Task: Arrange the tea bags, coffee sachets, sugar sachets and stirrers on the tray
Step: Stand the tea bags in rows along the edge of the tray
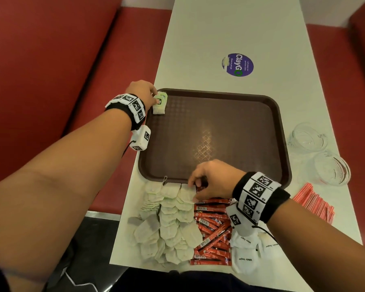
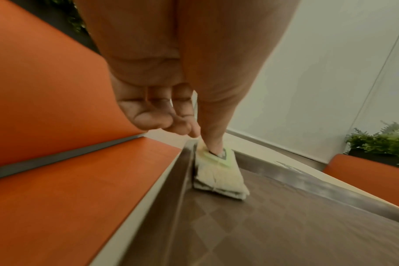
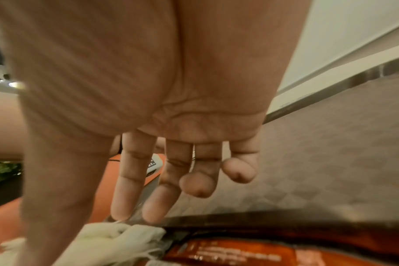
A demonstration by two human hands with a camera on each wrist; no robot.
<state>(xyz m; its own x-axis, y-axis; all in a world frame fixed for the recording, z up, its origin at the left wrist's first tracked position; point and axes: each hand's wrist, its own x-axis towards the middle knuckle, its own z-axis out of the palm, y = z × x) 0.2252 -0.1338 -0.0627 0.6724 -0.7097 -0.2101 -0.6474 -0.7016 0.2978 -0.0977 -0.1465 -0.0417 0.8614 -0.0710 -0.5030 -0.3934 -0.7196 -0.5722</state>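
Note:
A brown tray (image 1: 215, 133) lies on the white table. In its far left corner sits a small stack of tea bags (image 1: 159, 104) with a green tag. My left hand (image 1: 154, 95) pinches the stack's far end. In the left wrist view my left hand (image 2: 205, 142) has its thumb on the tag of the stack (image 2: 219, 176). My right hand (image 1: 195, 190) is just in front of the tray, pinching a tea bag (image 3: 116, 234) at the top of the loose tea bag pile (image 1: 169, 224). Red coffee sachets (image 1: 211, 228), white sugar sachets (image 1: 247, 249) and pink stirrers (image 1: 316, 203) lie to the right.
Two clear glass cups (image 1: 308, 138) (image 1: 333, 167) stand right of the tray. A purple round sticker (image 1: 237, 64) is on the table beyond it. Red bench seats (image 1: 51, 60) flank the table on both sides.

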